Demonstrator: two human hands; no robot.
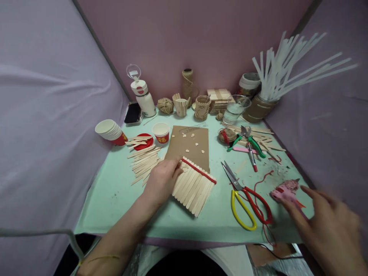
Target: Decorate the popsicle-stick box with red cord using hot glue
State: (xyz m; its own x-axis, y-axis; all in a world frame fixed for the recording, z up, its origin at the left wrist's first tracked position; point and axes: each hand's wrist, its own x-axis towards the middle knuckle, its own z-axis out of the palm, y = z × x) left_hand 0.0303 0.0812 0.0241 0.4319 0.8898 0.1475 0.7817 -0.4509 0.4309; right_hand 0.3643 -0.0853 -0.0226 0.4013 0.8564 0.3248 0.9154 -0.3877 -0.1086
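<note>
My left hand [162, 178] is closed on the upper left corner of a craft-stick panel [193, 188], its sticks laid side by side with red yarn along the top edge. A small pale wooden piece [184, 167] shows beside the thumb. At the right, my right hand [327, 218], somewhat blurred, has thumb and index finger apart around a pink glue gun [287, 193] lying on the table; whether they touch it I cannot tell. Between the hands lie scissors [244, 195] with one yellow and one red handle, over loose red yarn [255, 186].
Brown cardboard [189, 142] with several small wooden pieces lies behind the panel. Craft sticks [145, 165] and paper cups [110, 131] are at the left. Green-handled pruners [247, 140] and a glass of water [234, 111] stand toward the back right, near white strips [283, 69] in a pot.
</note>
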